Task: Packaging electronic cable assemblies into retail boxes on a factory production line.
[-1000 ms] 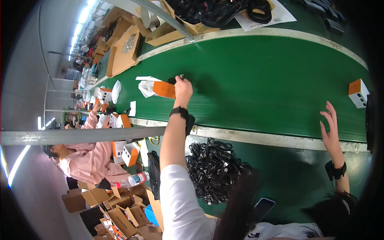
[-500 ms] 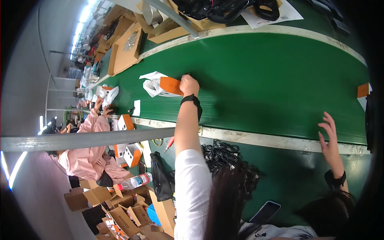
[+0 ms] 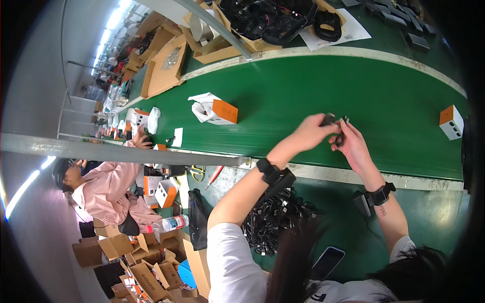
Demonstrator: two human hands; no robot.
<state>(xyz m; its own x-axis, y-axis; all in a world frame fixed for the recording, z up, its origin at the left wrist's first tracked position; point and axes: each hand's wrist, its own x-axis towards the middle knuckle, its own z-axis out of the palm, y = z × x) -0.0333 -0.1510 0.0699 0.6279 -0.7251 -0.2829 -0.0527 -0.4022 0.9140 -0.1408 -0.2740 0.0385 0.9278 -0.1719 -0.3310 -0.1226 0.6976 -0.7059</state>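
Above the green conveyor belt, my left hand (image 3: 312, 133) and my right hand (image 3: 354, 151) have come close together, fingertips almost meeting. Between them is a small black cable (image 3: 340, 138), looped and partly hidden by the fingers. My left fingers close on a dark part of it, and my right fingers pinch the loop. To the left on the belt stands an orange and white box (image 3: 225, 111) with a white plastic bag (image 3: 203, 107) against its left side. Below my left forearm, a tangled pile of black cables (image 3: 278, 217) lies on the green table.
Another orange and white box (image 3: 451, 122) stands at the belt's right end. A smartphone (image 3: 328, 262) lies on the near table. Scissors (image 3: 197, 173) and a red-handled tool (image 3: 215, 175) lie beside the metal bar (image 3: 126, 151). A co-worker in pink (image 3: 108, 192) works at left.
My left hand has left the orange and white box and moved right. My right hand, open before, has moved left and closed; both now meet at the black cable.
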